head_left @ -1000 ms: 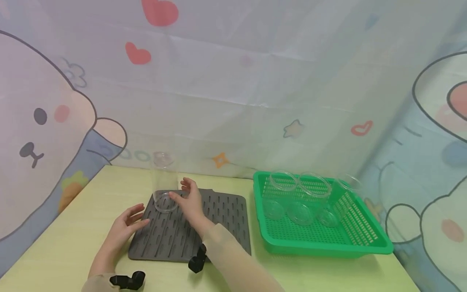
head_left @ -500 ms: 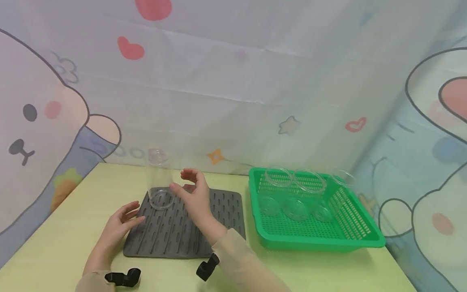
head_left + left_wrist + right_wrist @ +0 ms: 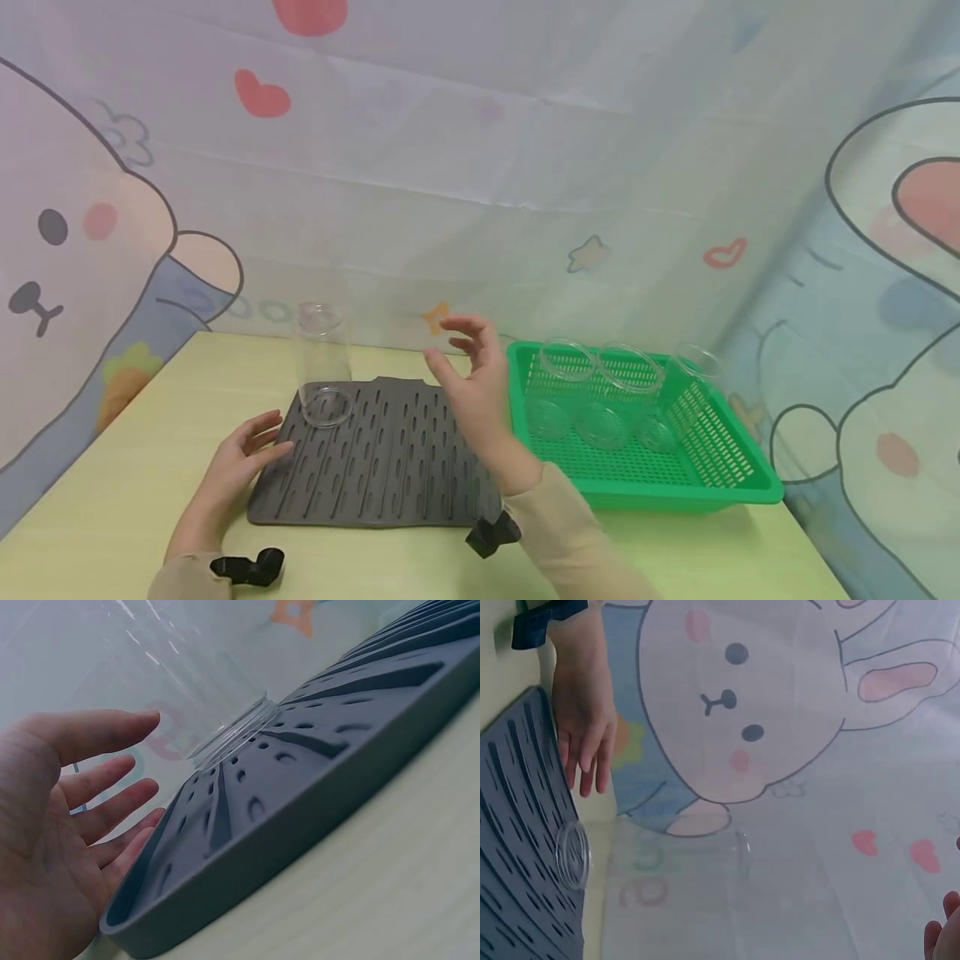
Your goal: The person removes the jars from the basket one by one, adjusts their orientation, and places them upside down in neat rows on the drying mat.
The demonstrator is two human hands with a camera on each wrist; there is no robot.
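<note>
Near the far left corner of a grey ridged drying mat [image 3: 375,467], one clear tumbler [image 3: 324,367] is standing upright, its wider ringed end resting on the ridges and its narrower end facing upward. Just beside the mat's left edge, the left hand [image 3: 238,454] is staying clear of the tumbler, its grasp released and its relaxed fingers pointing toward it; whether those fingertips are touching the mat I cannot tell. Between the tumbler and a green plastic basket [image 3: 675,498], the right hand [image 3: 480,387] is hovering above the mat, its fingers curving loosely apart from the thumb and gripping nothing. Inside the basket, three more clear tumblers [image 3: 617,398] are standing in a row, their rims rising above the far wall. A pale yellow table [image 3: 375,567] is supporting everything, and a cartoon-printed fabric backdrop [image 3: 420,167] is hanging behind.
</note>
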